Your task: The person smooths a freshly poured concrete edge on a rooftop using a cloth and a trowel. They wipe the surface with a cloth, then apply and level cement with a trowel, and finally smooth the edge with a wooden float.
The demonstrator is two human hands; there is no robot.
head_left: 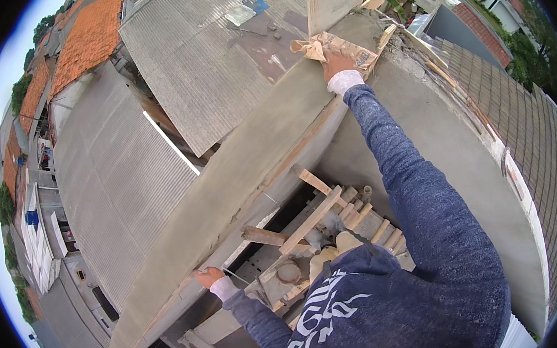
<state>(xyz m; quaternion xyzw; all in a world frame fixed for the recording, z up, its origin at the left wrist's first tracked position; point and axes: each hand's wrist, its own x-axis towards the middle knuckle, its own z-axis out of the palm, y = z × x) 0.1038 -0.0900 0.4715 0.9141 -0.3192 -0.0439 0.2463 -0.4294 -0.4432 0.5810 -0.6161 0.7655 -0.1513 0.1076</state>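
Observation:
My right hand is reached out to the top end of a freshly plastered grey ledge, its fingers closed on a crumpled piece of printed brown paper lying against the plaster. A pale upright board stands just beyond the paper, and a short wooden strip lies beside it. Lower on the left, my left hand grips the inner edge of the same ledge with bent fingers, near a thin wooden strip along that edge.
Below me are timber scaffold pieces over a drop. A curved plastered wall runs down the right. Beyond the ledge lie corrugated roofs and orange tiled roofs, with grey roof tiles at the far right.

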